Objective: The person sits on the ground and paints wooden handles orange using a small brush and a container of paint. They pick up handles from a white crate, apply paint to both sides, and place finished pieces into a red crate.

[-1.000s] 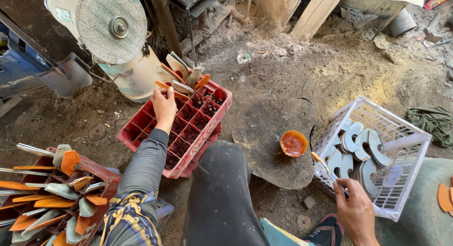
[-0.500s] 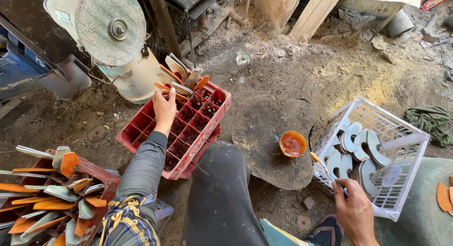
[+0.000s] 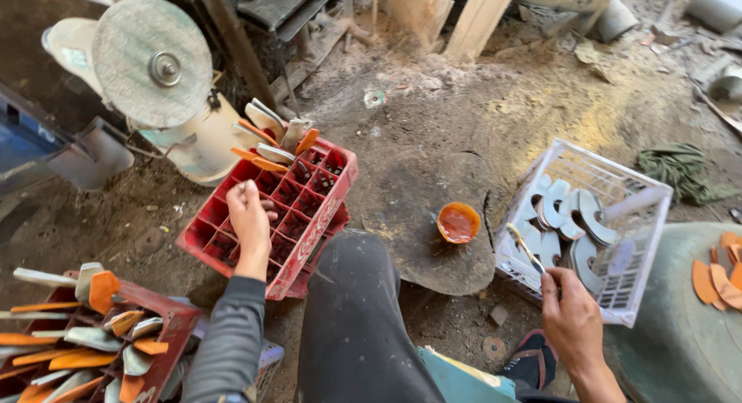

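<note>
On the dusty ground in front of the seated person, a red plastic bottle crate (image 3: pixel 287 217) with a grid of compartments is placed; white lettering is seen on its front wall, but it is partly covered by the knee. At its far corner some flat blades (image 3: pixel 272 136), grey and orange, are standing in the compartments. The left hand (image 3: pixel 250 221) is held over the middle of the crate, with the fingers (image 3: pixel 246 193) bent together around something small; what is pinched cannot be made out. The right hand (image 3: pixel 573 319) is closed around a thin brush (image 3: pixel 526 249), whose tip is pointed up and lies against the near wall of a white wire basket (image 3: pixel 623 289). In the basket, curved grey metal pieces (image 3: pixel 568 214) are piled. Between crate and basket a small orange bowl (image 3: pixel 458 221) is set on a dark flat stone (image 3: pixel 433 233). A second crate (image 3: pixel 166 326) at the lower left is cut off by the edge.
</note>
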